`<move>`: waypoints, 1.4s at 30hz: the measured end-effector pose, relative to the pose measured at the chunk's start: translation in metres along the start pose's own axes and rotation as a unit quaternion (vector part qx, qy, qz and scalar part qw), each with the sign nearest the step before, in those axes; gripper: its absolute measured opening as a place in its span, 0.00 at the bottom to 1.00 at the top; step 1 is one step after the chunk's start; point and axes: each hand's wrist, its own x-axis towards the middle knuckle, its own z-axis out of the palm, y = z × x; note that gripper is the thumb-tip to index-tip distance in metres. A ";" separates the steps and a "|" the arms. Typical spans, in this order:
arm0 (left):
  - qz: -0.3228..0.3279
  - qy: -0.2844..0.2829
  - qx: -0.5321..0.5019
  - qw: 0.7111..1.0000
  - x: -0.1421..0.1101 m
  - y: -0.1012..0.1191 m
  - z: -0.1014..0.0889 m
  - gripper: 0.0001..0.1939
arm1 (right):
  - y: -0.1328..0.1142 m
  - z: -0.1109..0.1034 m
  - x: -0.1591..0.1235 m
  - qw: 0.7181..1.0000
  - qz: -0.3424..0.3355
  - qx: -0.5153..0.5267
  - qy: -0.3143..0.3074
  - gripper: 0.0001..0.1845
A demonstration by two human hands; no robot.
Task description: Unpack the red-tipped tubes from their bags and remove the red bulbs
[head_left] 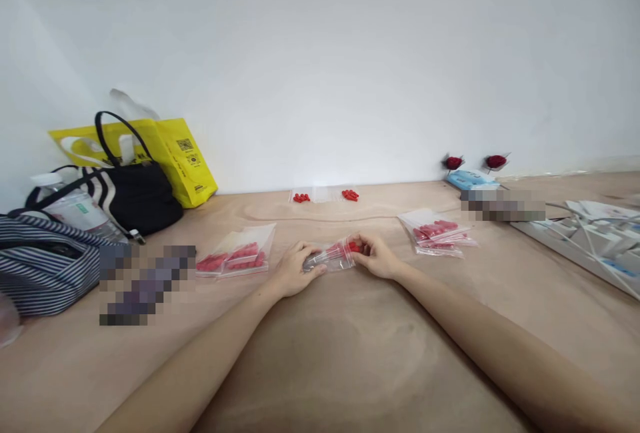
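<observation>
- The clear bag (330,261) lies on the wooden table (320,359) in front of the person, between the two hands; everything below is placed from it.
- Its long axis runs crosswise, from one hand to the other, with the red zip line and the red ends (354,246) of the slim contents at its right end. Both hands touch it, so neither is nearer.
- The left hand (299,269) is on its left end, fingers curved over the far side and thumb along the near side, only a little apart with the plastic between them.
- The right hand (375,256) is at the zip end, thumb and forefinger drawn together in a pinch; from here I can't tell whether they grip a red end or just the plastic.
- Left of the clear bag, beyond the left hand, lie filled bags (247,256) of red pieces.
- Right of it, past the right hand, is a stack of similar bags (437,231).
- Beyond it, near the wall, are two small clusters of red pieces, one (301,197) left of the other (351,195).
- Farther left of it stands a yellow bag (187,163); farther right lies a blue packet (473,181).
</observation>
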 end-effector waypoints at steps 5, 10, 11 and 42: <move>-0.005 0.019 0.028 0.999 -0.003 -0.004 0.000 0.18 | 0.007 -0.025 -0.019 0.997 0.015 0.006 0.074 0.14; -0.039 0.051 0.052 0.997 -0.007 -0.010 0.000 0.18 | 0.016 -0.051 -0.045 0.984 0.022 -0.048 0.168 0.13; -0.045 0.057 0.055 0.996 -0.007 -0.010 0.001 0.18 | 0.017 -0.055 -0.048 0.976 0.017 -0.086 0.198 0.13; -0.019 0.018 0.060 0.998 -0.007 0.001 -0.003 0.21 | -0.001 -0.046 -0.036 0.901 -0.088 -0.420 0.058 0.17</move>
